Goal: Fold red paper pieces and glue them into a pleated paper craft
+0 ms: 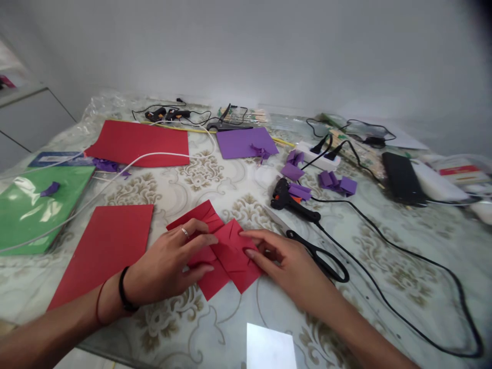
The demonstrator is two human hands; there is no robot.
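Note:
A folded piece of red paper [230,256] lies on the table in front of me. My left hand [169,261] rests flat on its left part, fingers stretched out, with a ring on one finger and a black band on the wrist. My right hand [280,259] presses its fingertips on the right edge of the red paper, fingers extended. Black-handled scissors [319,256] lie just right of my right hand.
A red sheet [103,246] lies to the left, a green sheet [26,210] beyond it. Farther back are another red sheet [138,143], a purple sheet [244,142], purple folded pieces [338,183], a black glue gun [288,200] with its cable, a power strip [321,156].

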